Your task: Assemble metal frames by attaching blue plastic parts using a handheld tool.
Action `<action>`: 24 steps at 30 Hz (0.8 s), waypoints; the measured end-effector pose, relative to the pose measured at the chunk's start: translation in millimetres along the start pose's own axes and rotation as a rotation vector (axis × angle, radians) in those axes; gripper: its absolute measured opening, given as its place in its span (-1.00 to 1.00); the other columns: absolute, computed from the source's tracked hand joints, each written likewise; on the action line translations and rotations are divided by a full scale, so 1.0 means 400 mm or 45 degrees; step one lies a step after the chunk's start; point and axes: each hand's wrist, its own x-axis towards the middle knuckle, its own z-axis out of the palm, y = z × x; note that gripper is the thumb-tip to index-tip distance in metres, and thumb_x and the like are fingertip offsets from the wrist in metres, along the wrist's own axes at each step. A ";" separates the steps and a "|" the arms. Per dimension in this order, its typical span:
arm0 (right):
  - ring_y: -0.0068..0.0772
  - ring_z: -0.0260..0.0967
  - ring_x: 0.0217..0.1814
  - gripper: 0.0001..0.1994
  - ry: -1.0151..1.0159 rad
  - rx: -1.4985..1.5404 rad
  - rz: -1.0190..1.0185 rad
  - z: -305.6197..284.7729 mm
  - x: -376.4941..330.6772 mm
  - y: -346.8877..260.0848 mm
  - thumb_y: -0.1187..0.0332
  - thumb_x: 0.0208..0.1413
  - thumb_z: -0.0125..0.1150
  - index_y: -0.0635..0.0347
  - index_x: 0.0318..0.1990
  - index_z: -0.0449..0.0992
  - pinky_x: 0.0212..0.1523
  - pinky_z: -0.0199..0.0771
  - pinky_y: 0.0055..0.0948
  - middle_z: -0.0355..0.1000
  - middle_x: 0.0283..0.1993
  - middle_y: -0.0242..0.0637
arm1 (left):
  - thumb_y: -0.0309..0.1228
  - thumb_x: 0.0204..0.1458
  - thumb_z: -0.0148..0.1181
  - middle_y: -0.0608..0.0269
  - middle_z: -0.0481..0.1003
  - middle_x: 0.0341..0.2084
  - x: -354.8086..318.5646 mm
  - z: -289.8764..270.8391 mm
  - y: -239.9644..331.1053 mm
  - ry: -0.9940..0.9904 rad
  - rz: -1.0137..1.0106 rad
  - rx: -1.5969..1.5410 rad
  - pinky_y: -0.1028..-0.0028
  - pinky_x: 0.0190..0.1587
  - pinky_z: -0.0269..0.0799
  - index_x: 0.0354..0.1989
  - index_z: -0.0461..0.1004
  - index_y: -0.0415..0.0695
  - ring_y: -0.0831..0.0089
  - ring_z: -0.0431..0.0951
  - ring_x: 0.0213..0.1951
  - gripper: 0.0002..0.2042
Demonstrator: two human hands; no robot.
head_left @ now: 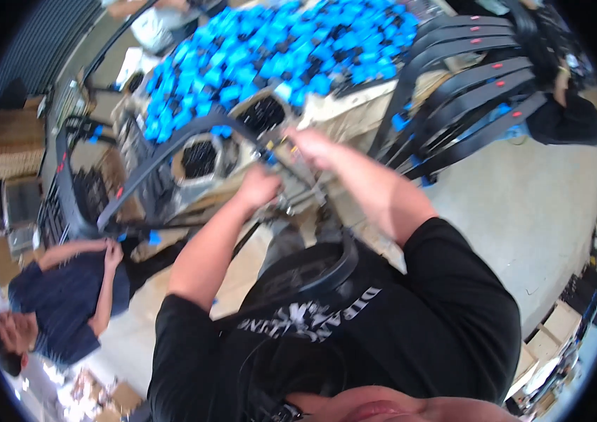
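My left hand (258, 188) is clenched around a long, curved dark-grey plastic strip (172, 144), smooth and arched, whose long axis runs from my hands out to the left and down. My right hand (310, 146) pinches its near end, just beside a small blurred metal fitting. Far behind lies a heap of glossy blue-and-black parts (277, 49), with more curved strips (467, 91) stacked to the right.

The scene was brightly and evenly lit from above with soft shadows, glare bleached the lower left corner, motion blur smeared the left hand (259, 187) and right hand (310, 146), and the fisheye view bent edges strongly toward its dark circular rim.
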 end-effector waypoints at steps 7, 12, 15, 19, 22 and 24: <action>-0.40 0.28 -0.53 -0.54 0.014 0.152 -0.175 0.003 0.034 0.053 -0.03 0.27 -0.01 0.20 -0.41 0.50 -0.43 0.29 -0.32 0.43 -0.48 -0.26 | -0.41 0.07 0.18 0.24 0.55 -0.46 -0.061 0.013 0.010 -0.128 0.155 -0.438 0.43 -0.48 0.40 -0.13 0.38 -0.24 0.43 0.57 -0.51 -0.75; 0.14 0.52 -0.09 -0.36 0.489 -0.085 -0.270 0.045 0.029 0.076 -0.11 0.30 -0.07 0.47 -0.08 0.55 0.01 0.44 0.00 0.56 -0.16 0.16 | -0.39 0.08 0.17 0.12 0.55 -0.41 -0.042 -0.013 0.041 -0.126 0.115 -0.559 0.39 -0.41 0.44 -0.15 0.42 -0.24 0.31 0.59 -0.44 -0.78; 0.06 0.57 -0.10 -0.43 0.340 -0.224 -0.424 0.076 -0.048 0.038 -0.10 0.24 0.12 0.39 -0.09 0.57 -0.05 0.50 -0.12 0.58 -0.18 0.09 | -0.40 0.11 0.14 0.22 0.49 -0.51 -0.064 -0.090 0.044 -0.621 -0.115 -1.905 0.41 -0.48 0.44 -0.21 0.42 -0.21 0.39 0.52 -0.52 -0.84; 0.10 0.56 -0.10 -0.37 0.390 -0.309 -0.378 0.092 -0.052 0.030 -0.17 0.21 0.17 0.41 -0.11 0.58 -0.06 0.49 -0.08 0.57 -0.18 0.15 | -0.47 0.09 0.16 0.07 0.57 -0.44 -0.042 0.021 -0.011 0.263 0.362 0.419 0.38 -0.51 0.46 -0.23 0.42 -0.29 0.29 0.66 -0.42 -0.85; 0.11 0.57 -0.12 -0.40 0.458 -0.311 -0.405 0.070 -0.053 0.052 -0.14 0.21 0.18 0.41 -0.14 0.57 -0.09 0.50 -0.09 0.57 -0.21 0.16 | -0.46 0.08 0.18 0.00 0.59 -0.44 -0.101 -0.010 0.131 0.043 0.111 0.266 0.36 -0.53 0.48 -0.23 0.43 -0.30 0.24 0.65 -0.50 -0.83; 0.13 0.56 -0.14 -0.41 0.487 -0.340 -0.411 0.077 -0.080 0.037 -0.12 0.21 0.18 0.41 -0.17 0.58 -0.11 0.50 -0.07 0.57 -0.23 0.17 | -0.47 0.06 0.20 -0.02 0.60 -0.48 -0.075 -0.084 0.071 -0.548 -0.246 -1.751 0.32 -0.50 0.53 -0.19 0.43 -0.34 0.21 0.64 -0.52 -0.79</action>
